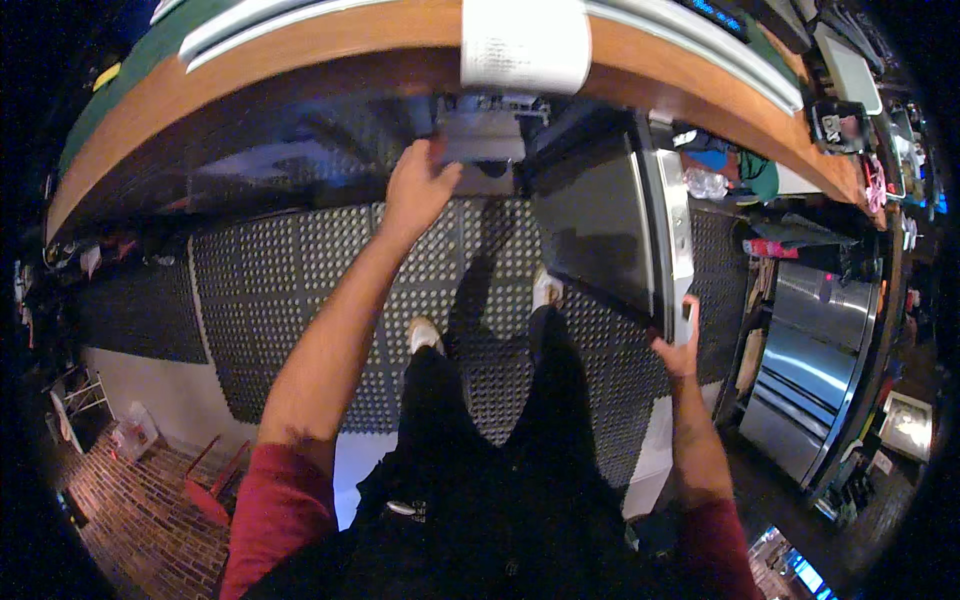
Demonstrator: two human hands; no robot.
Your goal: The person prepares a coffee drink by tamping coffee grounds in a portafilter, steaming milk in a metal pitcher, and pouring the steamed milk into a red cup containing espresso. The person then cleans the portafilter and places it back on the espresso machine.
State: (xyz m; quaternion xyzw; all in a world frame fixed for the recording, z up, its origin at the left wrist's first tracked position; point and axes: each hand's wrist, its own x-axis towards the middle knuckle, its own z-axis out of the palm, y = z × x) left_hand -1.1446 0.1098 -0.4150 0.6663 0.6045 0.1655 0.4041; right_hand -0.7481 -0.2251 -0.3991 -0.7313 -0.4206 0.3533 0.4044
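Note:
Below a wooden counter edge (360, 54), a black-panelled door (600, 225) with a stainless-steel edge swings out to the right of an under-counter cabinet. My right hand (679, 349) grips the door's metal handle edge (679, 225) at its near end. To the left, my left hand (420, 180) reaches towards the dark cabinet opening, fingers partly hidden; a small dark red thing shows at its fingertips, too blurred to name. Beside that hand, a grey metal or plastic part (484, 139) sits inside the opening.
A paper sheet (525, 45) hangs over the counter edge. Perforated rubber mats (330, 300) cover the floor around my shoes (425, 335). A stainless-steel appliance (810, 360) stands at right. Plastic bags and cloths (720, 176) lie on a shelf behind the door. A red frame (210, 487) stands at lower left.

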